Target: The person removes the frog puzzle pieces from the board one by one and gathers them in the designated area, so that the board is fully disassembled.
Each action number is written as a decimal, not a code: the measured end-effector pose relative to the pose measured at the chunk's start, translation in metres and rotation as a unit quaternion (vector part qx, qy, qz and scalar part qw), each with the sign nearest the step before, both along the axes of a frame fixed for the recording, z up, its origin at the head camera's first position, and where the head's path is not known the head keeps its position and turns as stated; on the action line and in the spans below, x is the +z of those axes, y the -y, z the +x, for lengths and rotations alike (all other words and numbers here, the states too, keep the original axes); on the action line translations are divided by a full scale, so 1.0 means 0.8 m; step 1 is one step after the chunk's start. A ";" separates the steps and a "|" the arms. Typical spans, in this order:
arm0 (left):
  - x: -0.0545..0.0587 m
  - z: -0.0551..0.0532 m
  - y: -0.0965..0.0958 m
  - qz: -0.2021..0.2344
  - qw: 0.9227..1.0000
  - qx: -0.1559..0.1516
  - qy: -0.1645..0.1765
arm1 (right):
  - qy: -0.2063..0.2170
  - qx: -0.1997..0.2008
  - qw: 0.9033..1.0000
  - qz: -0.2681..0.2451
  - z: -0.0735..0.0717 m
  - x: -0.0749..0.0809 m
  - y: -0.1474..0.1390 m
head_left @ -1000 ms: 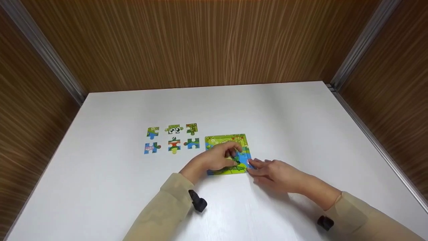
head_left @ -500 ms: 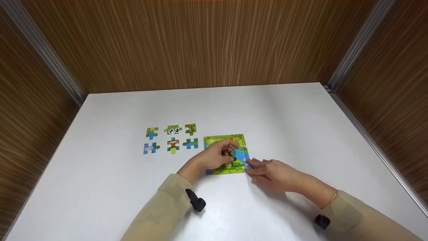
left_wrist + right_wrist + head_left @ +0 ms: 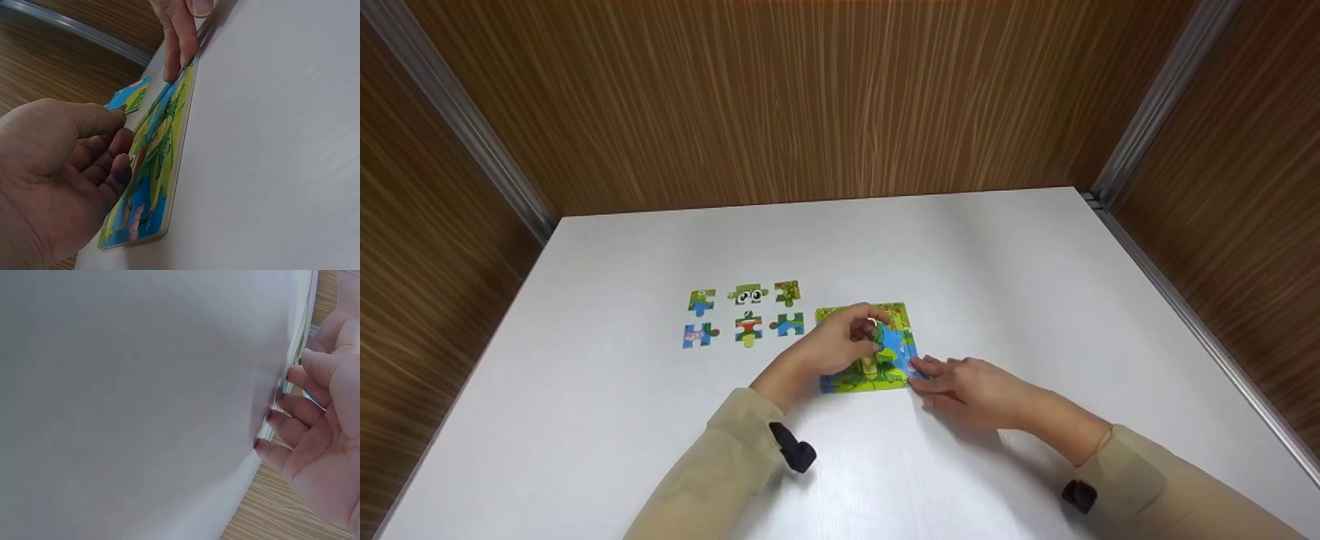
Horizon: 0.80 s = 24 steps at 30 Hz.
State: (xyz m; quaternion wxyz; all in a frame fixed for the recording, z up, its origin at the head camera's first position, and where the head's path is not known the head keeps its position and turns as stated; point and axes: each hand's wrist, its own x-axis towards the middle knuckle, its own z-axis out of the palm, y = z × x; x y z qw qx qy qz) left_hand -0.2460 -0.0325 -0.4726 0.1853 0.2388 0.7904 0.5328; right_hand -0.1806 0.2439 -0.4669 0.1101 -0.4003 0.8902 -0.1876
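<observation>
My left hand (image 3: 840,341) is over a square puzzle board (image 3: 861,387) with a green and blue cartoon picture. It pinches a puzzle piece (image 3: 132,97), blue and green with a bit of pink, between thumb and fingers, raised above the board in the left wrist view. My right hand (image 3: 979,390) touches the board's right edge near the lower corner, its fingertips (image 3: 264,445) lined along that side with the fingers loosely bent. Part of the board's picture is hidden behind my left hand.
Left of the board, several loose puzzle pieces lie in two rows on the white table (image 3: 585,412), among them one with cartoon eyes (image 3: 748,295) and one with a red mouth (image 3: 748,328). Wood-patterned panels (image 3: 810,97) rise around the table.
My left hand has drawn back up and slightly left over the board with the piece, uncovering more of its lower right. My right hand stays at the edge.
</observation>
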 end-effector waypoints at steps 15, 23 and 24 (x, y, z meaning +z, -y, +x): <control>0.027 0.002 0.048 -0.012 0.999 0.037 -0.014 | 0.009 -0.002 1.000 -0.001 0.002 0.005 0.002; 0.030 0.005 0.081 -0.006 0.997 0.076 -0.003 | 0.004 -0.004 1.000 -0.001 0.003 0.004 -0.001; 0.031 0.005 0.085 -0.007 0.997 0.082 -0.003 | 0.003 -0.004 1.000 -0.002 0.003 0.004 -0.002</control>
